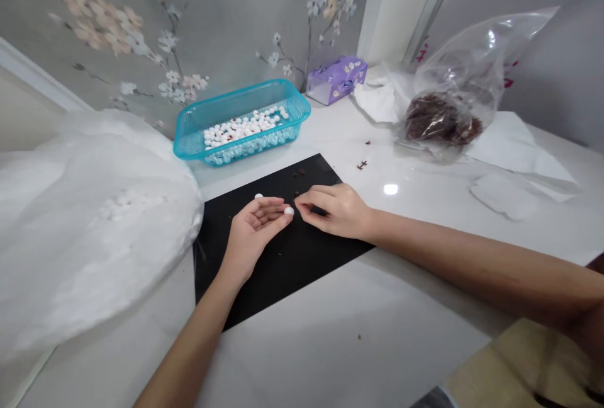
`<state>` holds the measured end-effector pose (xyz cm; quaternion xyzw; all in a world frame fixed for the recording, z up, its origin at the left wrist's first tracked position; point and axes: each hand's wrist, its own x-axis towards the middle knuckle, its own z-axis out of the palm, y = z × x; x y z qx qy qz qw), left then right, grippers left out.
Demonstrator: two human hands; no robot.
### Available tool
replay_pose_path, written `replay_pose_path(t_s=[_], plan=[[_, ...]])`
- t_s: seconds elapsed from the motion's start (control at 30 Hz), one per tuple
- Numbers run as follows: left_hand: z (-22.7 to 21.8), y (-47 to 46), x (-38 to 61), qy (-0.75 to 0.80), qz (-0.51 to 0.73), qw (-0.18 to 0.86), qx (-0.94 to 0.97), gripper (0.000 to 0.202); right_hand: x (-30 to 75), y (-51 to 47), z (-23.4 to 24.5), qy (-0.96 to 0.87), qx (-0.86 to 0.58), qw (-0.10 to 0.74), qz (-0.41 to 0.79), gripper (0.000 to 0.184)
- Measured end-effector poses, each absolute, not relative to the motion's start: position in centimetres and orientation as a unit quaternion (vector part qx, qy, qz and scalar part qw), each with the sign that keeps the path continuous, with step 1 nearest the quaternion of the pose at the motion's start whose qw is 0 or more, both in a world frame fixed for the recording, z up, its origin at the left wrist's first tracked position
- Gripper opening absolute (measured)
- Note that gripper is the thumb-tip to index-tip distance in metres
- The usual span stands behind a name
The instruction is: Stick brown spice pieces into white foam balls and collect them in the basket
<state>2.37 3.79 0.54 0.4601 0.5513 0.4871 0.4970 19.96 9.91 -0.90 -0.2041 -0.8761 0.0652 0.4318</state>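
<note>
Between the thumb and fingertips of my left hand [250, 235] is a small white ball [289, 211], held over a black mat [268, 291]. My right hand [337, 209] is closed in a pinch just right of that ball, apart from it. What its fingertips hold, if anything, is too small to make out. A dark brown bit [296, 194] shows right by those fingertips. Behind my left fingers a second white ball [258, 196] lies on the mat, partly hidden. A few small brown star-shaped pieces [302, 172] rest near the mat's far edge.
A blue plastic basket [240, 94] with many white balls stands at the back. On the left bulges a large white bag [94, 257]. Behind on the right are a purple tissue pack [340, 79] and a clear bag of brown pieces [438, 119]. Brown pieces [362, 165] lie loose on the white table.
</note>
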Motion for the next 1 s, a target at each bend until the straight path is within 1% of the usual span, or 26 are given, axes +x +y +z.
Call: replay_pose_path(t_s=[0.1, 0.23, 0.43, 0.63, 1.0], plan=[[0.53, 3.78, 2.38, 0.553, 0.485, 0.496, 0.462, 0.031, 19.91, 9.83, -0.86, -0.880, -0.201, 0.428, 0.037, 0.014], [0.52, 3.83, 2.35, 0.562, 0.479, 0.490, 0.463, 0.032, 19.92, 9.87, -1.07, -0.894, -0.194, 0.402, 0.019, 0.017], [0.51, 3.87, 2.32, 0.564, 0.478, 0.489, 0.463, 0.032, 20.02, 9.87, -1.10, -0.899, -0.182, 0.393, 0.061, 0.012], [0.56, 3.83, 2.34, 0.568, 0.478, 0.487, 0.460, 0.032, 20.15, 9.87, -0.91, -0.906, -0.180, 0.369, 0.103, 0.013], [0.57, 3.82, 2.33, 0.571, 0.475, 0.484, 0.463, 0.031, 20.18, 10.28, -1.44, -0.920, -0.178, 0.335, 0.097, 0.015]])
